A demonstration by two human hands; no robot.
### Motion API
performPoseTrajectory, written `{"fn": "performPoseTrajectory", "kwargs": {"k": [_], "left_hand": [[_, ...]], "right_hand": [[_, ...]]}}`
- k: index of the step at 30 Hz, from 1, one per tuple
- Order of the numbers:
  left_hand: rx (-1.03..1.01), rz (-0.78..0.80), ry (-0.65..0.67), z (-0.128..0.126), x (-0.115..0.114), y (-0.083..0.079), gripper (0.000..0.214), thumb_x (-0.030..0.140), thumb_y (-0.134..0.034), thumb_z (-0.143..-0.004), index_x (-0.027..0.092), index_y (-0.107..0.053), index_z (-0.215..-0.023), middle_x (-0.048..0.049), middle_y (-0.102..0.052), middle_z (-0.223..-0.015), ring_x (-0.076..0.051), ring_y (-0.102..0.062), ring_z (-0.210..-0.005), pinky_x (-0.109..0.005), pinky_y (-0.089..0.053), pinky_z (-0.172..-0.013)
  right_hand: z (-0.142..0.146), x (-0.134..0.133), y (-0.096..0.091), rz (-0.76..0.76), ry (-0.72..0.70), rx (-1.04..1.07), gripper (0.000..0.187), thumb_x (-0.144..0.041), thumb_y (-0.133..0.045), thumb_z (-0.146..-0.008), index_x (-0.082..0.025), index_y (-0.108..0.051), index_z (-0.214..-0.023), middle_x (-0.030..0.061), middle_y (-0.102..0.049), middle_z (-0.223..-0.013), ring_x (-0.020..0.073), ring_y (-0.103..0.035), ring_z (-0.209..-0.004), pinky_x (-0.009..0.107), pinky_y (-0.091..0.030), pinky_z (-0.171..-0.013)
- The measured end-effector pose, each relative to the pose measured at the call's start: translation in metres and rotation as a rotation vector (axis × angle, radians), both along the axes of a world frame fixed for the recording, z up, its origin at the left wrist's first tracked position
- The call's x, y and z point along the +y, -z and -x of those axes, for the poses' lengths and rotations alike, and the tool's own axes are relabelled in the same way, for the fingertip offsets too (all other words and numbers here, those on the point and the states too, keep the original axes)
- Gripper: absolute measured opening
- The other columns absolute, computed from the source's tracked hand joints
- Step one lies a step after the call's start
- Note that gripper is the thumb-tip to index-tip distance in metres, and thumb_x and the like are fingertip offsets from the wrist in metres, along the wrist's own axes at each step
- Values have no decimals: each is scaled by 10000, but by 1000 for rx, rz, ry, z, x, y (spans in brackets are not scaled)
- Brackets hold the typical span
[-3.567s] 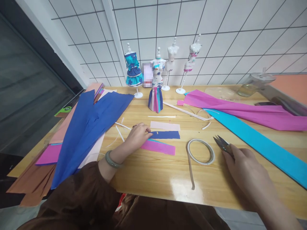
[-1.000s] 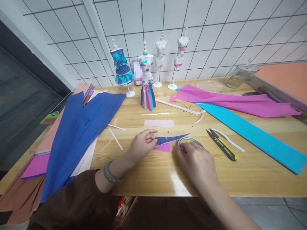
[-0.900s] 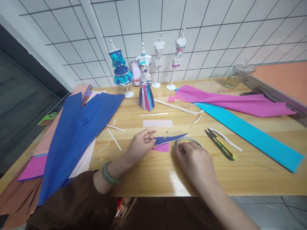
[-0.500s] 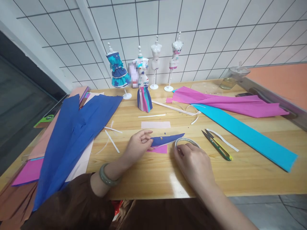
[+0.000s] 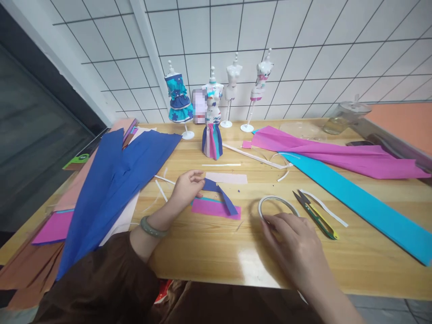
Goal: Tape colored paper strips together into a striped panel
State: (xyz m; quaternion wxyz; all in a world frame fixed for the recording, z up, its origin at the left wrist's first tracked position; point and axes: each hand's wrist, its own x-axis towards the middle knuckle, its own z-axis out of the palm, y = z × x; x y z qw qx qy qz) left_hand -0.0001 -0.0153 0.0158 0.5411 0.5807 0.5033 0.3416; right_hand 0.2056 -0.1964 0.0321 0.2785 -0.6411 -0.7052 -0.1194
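Note:
My left hand (image 5: 186, 189) pinches one end of a narrow blue paper strip (image 5: 227, 200), which is bent and hangs over a magenta paper piece (image 5: 211, 209) with a turquoise edge behind it. My right hand (image 5: 294, 231) grips the near side of a thin tape roll (image 5: 261, 206), raised a little on edge above the table. To the right of that hand lie green-and-yellow thread snips (image 5: 317, 217), blades apart, beside a curved white strip (image 5: 329, 209). A pale pink paper strip (image 5: 227, 178) rests flat beyond the blue one.
Several small dress forms (image 5: 234, 78) stand at the back; one wears a striped skirt (image 5: 212, 141). Large blue paper (image 5: 135, 180) covers the left side. Magenta paper (image 5: 330, 150) and a long turquoise strip (image 5: 357, 202) lie right. A glass jar (image 5: 337, 123) stands at the back right.
My left hand has moved left, and the blue strip has swung down into a bend, baring more of the magenta piece. My right hand has drawn the tape roll toward me. The view has shifted slightly.

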Motion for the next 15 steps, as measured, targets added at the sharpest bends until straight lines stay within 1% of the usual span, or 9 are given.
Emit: {"fn": "performPoseTrajectory", "kwargs": {"k": [2,5,6,7,8,10,11,13,15], "left_hand": [[126,-201,-11,2,0,-2,336,241,-618,-692,168,-577,-1018,-48,-630,-879,-147,-594,-723,-271,-525,-571],[328,-595,-6,2,-8,-11,233,229,-589,-736,187,-629,-962,-65,-638,-958,-188,-575,-889,-338,-465,-818],[356,-686,31,1,-13,-15,210,233,-576,-756,185,-638,-950,-72,-638,-964,-200,-559,-938,-352,-432,-867],[355,-743,81,-1,-19,-19,198,247,-564,-775,183,-642,-945,-76,-642,-958,-203,-551,-954,-357,-409,-891],[328,-769,143,-3,-26,-23,189,265,-561,-786,181,-648,-931,-75,-650,-928,-195,-559,-924,-347,-408,-881],[246,-729,285,-8,-41,-29,200,305,-579,-782,175,-658,-911,-65,-661,-853,-168,-574,-802,-307,-434,-799],[215,-674,357,-10,-48,-30,219,330,-589,-776,168,-664,-903,-60,-661,-804,-155,-569,-738,-284,-443,-738],[172,-508,454,-13,-60,-31,252,370,-579,-780,164,-677,-888,-47,-655,-739,-124,-535,-626,-242,-428,-605],[143,-332,517,-15,-66,-30,267,387,-572,-781,166,-684,-880,-37,-655,-706,-107,-515,-575,-216,-394,-525]], "right_hand": [[-3,-1,-1,-32,-9,-7,64,-212,-570,-816,-162,-610,-814,52,-634,-735,170,-579,-713,299,-347,-653],[-3,0,-4,-77,-38,-10,62,-190,-582,-805,-159,-596,-857,50,-639,-747,166,-582,-720,298,-351,-656],[-1,0,-5,-82,-49,-7,64,-182,-581,-805,-158,-591,-864,48,-638,-746,160,-579,-710,299,-350,-656],[0,0,-5,-81,-60,-5,66,-175,-580,-806,-158,-587,-869,47,-636,-744,155,-573,-697,301,-348,-656],[2,1,-6,-77,-70,-4,68,-167,-579,-806,-159,-585,-873,47,-635,-742,151,-568,-688,304,-345,-658],[6,2,-6,-66,-93,-9,72,-153,-576,-806,-163,-583,-877,44,-635,-738,148,-561,-680,309,-335,-662],[8,2,-5,-62,-106,-17,77,-148,-574,-808,-167,-583,-881,41,-638,-739,146,-559,-679,310,-329,-664],[10,4,-4,-53,-129,-42,81,-146,-568,-811,-174,-584,-885,34,-644,-743,141,-558,-679,310,-317,-668],[12,5,-3,-45,-138,-71,77,-152,-557,-819,-176,-589,-885,29,-646,-740,131,-553,-667,306,-305,-663]]}}
